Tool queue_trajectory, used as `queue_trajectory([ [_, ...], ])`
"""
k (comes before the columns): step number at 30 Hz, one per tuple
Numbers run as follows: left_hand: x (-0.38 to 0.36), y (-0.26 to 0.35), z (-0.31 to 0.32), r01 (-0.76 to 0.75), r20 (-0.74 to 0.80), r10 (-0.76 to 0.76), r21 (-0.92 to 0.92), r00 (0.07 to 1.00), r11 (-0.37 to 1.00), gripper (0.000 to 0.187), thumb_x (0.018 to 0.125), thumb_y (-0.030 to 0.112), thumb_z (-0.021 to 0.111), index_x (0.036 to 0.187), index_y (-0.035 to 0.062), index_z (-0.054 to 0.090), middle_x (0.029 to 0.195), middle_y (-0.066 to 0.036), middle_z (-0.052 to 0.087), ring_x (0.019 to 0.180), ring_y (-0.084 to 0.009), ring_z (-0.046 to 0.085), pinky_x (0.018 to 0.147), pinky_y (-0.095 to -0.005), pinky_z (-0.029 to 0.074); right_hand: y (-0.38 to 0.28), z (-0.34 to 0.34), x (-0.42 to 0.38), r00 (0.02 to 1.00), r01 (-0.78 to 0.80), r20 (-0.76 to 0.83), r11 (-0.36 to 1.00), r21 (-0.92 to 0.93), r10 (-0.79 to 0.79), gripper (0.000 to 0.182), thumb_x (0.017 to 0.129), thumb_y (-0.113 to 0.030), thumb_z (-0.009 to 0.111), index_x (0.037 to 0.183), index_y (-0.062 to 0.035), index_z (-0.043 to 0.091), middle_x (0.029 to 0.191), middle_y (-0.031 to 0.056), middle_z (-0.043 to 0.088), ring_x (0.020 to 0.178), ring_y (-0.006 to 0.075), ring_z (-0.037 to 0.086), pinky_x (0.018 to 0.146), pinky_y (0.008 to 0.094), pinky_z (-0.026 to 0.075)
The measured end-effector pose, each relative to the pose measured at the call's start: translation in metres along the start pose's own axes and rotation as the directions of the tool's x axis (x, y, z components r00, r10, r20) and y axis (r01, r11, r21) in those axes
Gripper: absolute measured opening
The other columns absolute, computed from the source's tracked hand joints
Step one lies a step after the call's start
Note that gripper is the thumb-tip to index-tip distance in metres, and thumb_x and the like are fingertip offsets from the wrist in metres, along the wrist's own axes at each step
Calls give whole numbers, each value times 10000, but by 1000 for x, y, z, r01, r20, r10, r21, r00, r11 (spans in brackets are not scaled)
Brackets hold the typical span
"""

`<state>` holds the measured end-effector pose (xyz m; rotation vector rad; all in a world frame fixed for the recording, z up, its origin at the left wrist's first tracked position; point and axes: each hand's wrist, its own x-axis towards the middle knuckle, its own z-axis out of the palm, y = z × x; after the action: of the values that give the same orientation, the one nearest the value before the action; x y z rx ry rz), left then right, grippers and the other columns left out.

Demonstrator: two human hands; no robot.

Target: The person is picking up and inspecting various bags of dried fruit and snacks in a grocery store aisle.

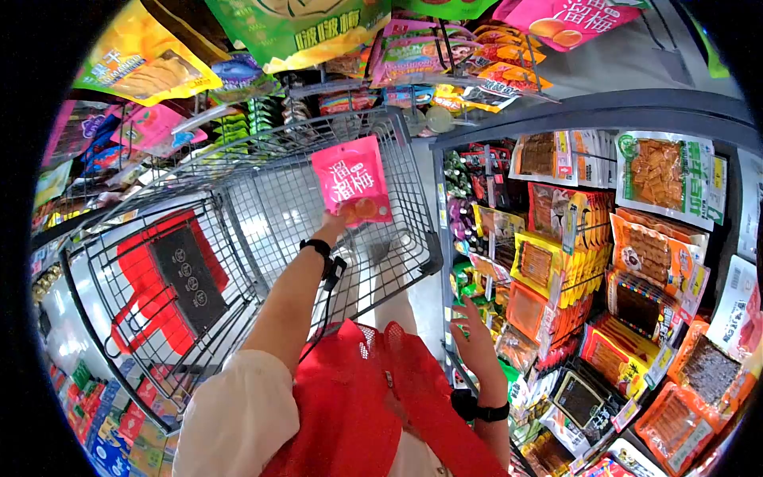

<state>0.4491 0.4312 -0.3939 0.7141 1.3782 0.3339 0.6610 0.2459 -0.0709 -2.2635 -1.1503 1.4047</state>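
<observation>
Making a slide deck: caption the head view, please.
Left hand holding a pink pouch over a shopping cart, right hand near racked snacks.

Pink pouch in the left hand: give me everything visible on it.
The pink pouch is flat and roughly rectangular, apparently glossy plastic film, with large white Chinese characters and round orange-brown fruit printed near the bottom. It looks intact. Its printed face is toward the camera, top edge slightly tilted. The left hand grips its lower left part. It appears over the wire cart; its height above the basket floor is unclear.
</observation>
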Motion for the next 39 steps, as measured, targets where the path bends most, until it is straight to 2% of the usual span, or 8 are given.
queue_trajectory([
  [7, 2, -16, 4, 165, -145, -139, 186, 980, 969, 472, 751, 228, 612, 1124, 6, 425, 1103, -124, 487, 1002, -220, 483, 799, -364, 421, 6, -12, -5, 1000, -15, -14, 1000, -16, 15, 502, 806, -80, 516, 1258, -47, 299, 1105, 128, 514, 905, 219, 550, 777, 326, 439],
  [11, 8, -28, -14, 491, -333, -459, 13, 824, 871, 526, 756, 260, 609, 1167, 14, 391, 1153, -123, 459, 1044, -218, 458, 824, -377, 407, -9, -18, -8, 999, 40, -10, 997, -59, -40, 473, 811, -59, 505, 1248, -37, 323, 1098, 99, 527, 912, 198, 550, 798, 317, 428],
  [14, 23, -93, -38, 64, 101, -112, 389, 989, 919, 532, 722, 291, 607, 1160, 83, 390, 1139, -112, 447, 1062, -212, 438, 856, -389, 374, 8, -19, -12, 999, 10, -42, 997, -80, -13, 453, 823, -65, 492, 1244, -35, 326, 1093, 121, 526, 925, 212, 550, 801, 317, 432],
  [15, 26, -107, -37, -16, 211, -52, 311, 976, 950, 535, 710, 301, 606, 1158, 106, 390, 1134, -108, 443, 1068, -210, 431, 866, -393, 363, 11, -18, -14, 999, 6, -42, 996, -88, -10, 453, 823, -65, 492, 1244, -35, 326, 1093, 121, 526, 925, 212, 550, 801, 317, 432],
  [18, 6, -65, -8, 332, 291, -223, -410, 930, 850, 401, 785, 355, 456, 1134, 161, 421, 1083, -6, 505, 1054, -159, 449, 857, -385, 346, 24, -13, -20, 999, -41, -4, 993, -111, 41, 456, 827, -106, 504, 1243, -35, 331, 1097, 130, 522, 922, 219, 552, 792, 322, 439],
  [22, 9, -33, -1, 324, 410, -149, -401, 900, 857, 520, 772, 369, 523, 1223, 166, 361, 1188, 11, 451, 1104, -167, 408, 954, -417, 238, 31, 2, -13, 999, -43, 12, 997, -70, 43, 448, 824, -96, 507, 1234, -30, 339, 1099, 121, 521, 923, 211, 550, 791, 316, 437],
  [29, -3, -6, 8, 212, 343, -63, -417, 937, 884, 524, 839, 276, 451, 1282, 120, 218, 1220, -43, 424, 1043, -201, 467, 857, -409, 357, -1, -10, -1, 993, 102, 72, 992, -79, -96, 462, 806, -117, 530, 1219, -20, 347, 1075, 134, 528, 905, 244, 547, 787, 330, 430],
  [39, -155, 179, -11, -140, 216, 258, -445, 942, 885, 507, 863, 238, 432, 1292, 77, 216, 1213, -87, 451, 1075, -215, 458, 874, -347, 366, -57, -93, 33, 899, 438, -24, 899, 6, -437, 594, 786, -132, 555, 1274, -10, 240, 1200, 191, 404, 916, 236, 537, 809, 336, 420],
])
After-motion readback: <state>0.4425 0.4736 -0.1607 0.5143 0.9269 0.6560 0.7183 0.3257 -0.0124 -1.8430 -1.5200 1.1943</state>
